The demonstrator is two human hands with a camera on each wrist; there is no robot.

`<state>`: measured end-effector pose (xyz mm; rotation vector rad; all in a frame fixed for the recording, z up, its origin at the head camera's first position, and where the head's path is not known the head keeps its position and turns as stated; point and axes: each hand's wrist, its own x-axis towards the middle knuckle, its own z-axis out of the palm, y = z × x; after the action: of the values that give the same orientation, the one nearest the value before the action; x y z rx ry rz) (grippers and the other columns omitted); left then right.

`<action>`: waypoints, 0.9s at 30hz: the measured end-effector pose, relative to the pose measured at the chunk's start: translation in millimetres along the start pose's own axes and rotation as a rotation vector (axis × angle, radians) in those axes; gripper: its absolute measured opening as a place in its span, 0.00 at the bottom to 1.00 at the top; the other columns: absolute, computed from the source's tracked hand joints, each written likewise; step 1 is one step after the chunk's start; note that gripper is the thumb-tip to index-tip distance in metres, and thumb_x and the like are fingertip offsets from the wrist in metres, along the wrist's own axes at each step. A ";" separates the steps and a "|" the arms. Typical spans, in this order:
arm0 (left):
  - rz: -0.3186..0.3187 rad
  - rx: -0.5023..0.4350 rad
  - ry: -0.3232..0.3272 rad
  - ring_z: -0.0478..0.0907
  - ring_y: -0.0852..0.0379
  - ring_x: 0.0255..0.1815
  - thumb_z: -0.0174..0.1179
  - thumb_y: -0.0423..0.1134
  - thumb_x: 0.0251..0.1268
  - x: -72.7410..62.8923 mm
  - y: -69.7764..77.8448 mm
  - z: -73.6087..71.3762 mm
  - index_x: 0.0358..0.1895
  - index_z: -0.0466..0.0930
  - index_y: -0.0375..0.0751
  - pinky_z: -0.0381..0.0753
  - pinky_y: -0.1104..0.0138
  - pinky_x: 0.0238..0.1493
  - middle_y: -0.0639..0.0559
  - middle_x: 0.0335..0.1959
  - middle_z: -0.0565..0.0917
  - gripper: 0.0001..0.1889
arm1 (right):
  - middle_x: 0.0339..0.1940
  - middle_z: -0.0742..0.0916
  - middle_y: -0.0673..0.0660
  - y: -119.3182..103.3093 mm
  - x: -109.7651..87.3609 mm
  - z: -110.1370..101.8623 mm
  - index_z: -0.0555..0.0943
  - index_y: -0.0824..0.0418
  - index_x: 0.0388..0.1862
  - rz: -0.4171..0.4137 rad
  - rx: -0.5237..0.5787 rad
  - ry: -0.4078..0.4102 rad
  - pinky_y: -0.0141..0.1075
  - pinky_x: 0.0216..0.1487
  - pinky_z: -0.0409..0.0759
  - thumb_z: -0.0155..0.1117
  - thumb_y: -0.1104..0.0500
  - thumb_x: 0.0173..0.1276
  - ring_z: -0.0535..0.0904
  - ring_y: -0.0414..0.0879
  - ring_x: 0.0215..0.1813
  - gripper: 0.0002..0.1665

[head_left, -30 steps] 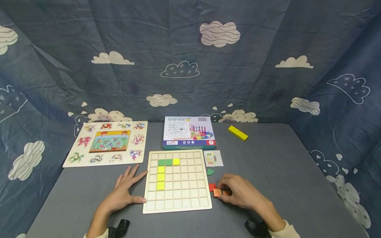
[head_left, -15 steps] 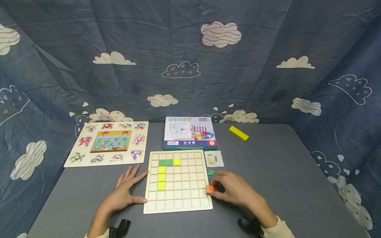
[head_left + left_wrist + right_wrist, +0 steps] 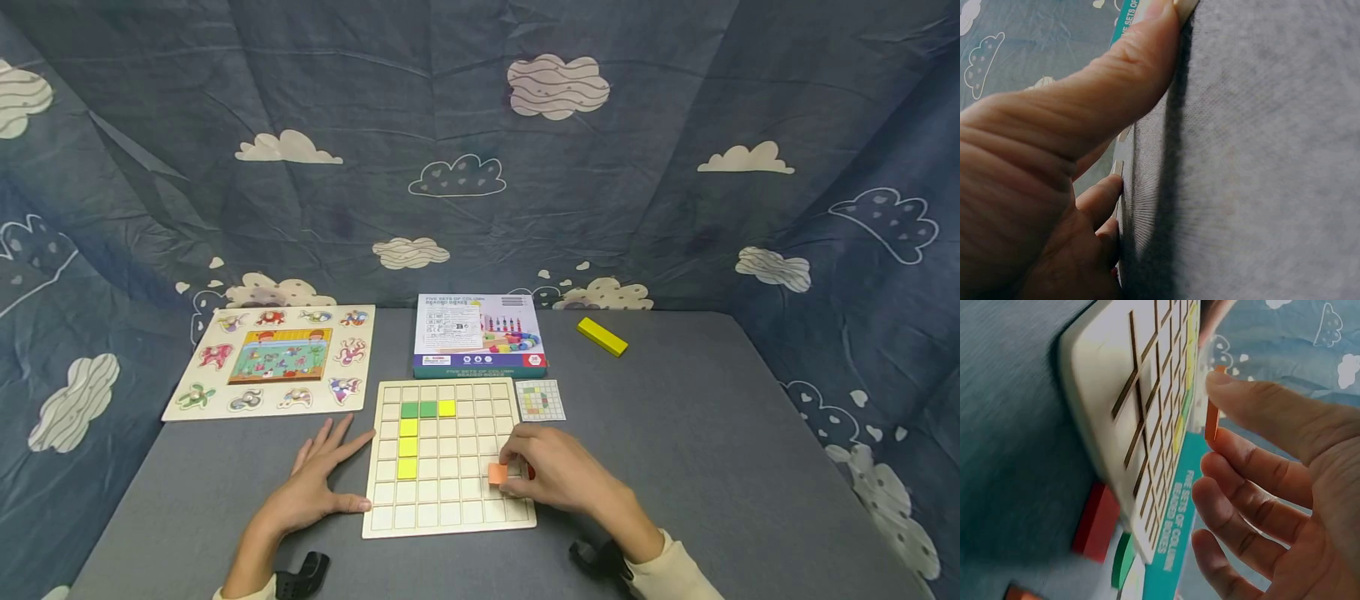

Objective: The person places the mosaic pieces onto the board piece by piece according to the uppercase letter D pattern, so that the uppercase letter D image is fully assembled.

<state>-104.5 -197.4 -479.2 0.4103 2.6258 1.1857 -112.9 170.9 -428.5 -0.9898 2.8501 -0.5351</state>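
Between thumb and index finger my right hand [image 3: 558, 468] pinches an orange square tile [image 3: 497, 473], held just over the right part of a wooden grid board [image 3: 448, 532]. The right wrist view shows this orange tile [image 3: 1212, 415] edge-on, clear of the board's surface. Fingers spread, my left hand [image 3: 313, 479] rests at the board's left edge, thumb and index finger touching it. Two green tiles [image 3: 418, 409] and a yellow tile [image 3: 447, 408] lie in one row. Below the left green one runs a column of yellow tiles [image 3: 407, 447].
Right of the board lie a red block [image 3: 1096, 522], a green curved piece [image 3: 1124, 559] and another orange piece [image 3: 1019, 592]. A pattern card [image 3: 540, 400] is by the top right corner. Behind stand a box [image 3: 480, 333], an animal puzzle board [image 3: 281, 400] and a yellow bar [image 3: 602, 337].
My right hand has picked up an orange tile from beside the board and carried it left over the grid. My left hand has stayed in place.
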 end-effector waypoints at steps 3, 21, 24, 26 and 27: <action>-0.007 0.004 -0.008 0.29 0.27 0.80 0.80 0.52 0.38 0.3 -1.1 0.8 0.76 0.66 0.48 0.26 0.32 0.72 0.33 0.82 0.46 0.54 | 0.31 0.82 0.46 -4.4 5.3 2.7 0.86 0.52 0.35 -0.026 -0.005 0.018 0.26 0.30 0.69 0.77 0.45 0.58 0.68 0.33 0.28 0.14; -0.021 0.012 -0.015 0.28 0.28 0.80 0.80 0.52 0.38 1.5 -1.3 0.5 0.76 0.65 0.48 0.27 0.32 0.72 0.33 0.82 0.45 0.54 | 0.34 0.85 0.47 -44.2 43.4 15.5 0.88 0.53 0.37 -0.092 0.021 0.013 0.24 0.32 0.70 0.76 0.45 0.60 0.70 0.33 0.29 0.14; -0.020 0.008 -0.011 0.28 0.27 0.80 0.80 0.52 0.37 1.4 -1.0 0.5 0.76 0.65 0.48 0.26 0.32 0.72 0.33 0.82 0.46 0.55 | 0.34 0.86 0.46 -51.1 49.3 18.8 0.89 0.53 0.36 -0.089 0.016 0.032 0.25 0.31 0.71 0.76 0.46 0.59 0.70 0.33 0.29 0.13; -0.020 0.004 -0.008 0.28 0.27 0.80 0.80 0.52 0.37 1.2 -0.8 0.3 0.76 0.65 0.48 0.26 0.32 0.72 0.33 0.82 0.46 0.55 | 0.34 0.86 0.46 -56.2 53.3 21.0 0.89 0.52 0.36 -0.078 0.015 0.043 0.25 0.30 0.71 0.77 0.46 0.59 0.71 0.33 0.29 0.13; -0.020 0.003 -0.007 0.28 0.27 0.80 0.80 0.52 0.38 1.1 -0.7 0.1 0.76 0.66 0.48 0.26 0.32 0.72 0.33 0.82 0.46 0.54 | 0.34 0.86 0.46 -58.7 55.2 22.4 0.89 0.52 0.36 -0.073 0.015 0.048 0.25 0.30 0.71 0.77 0.46 0.58 0.71 0.33 0.30 0.13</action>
<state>-105.6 -197.3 -479.8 0.3874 2.6201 1.1723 -117.9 87.5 -426.7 -1.0976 2.8564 -0.5933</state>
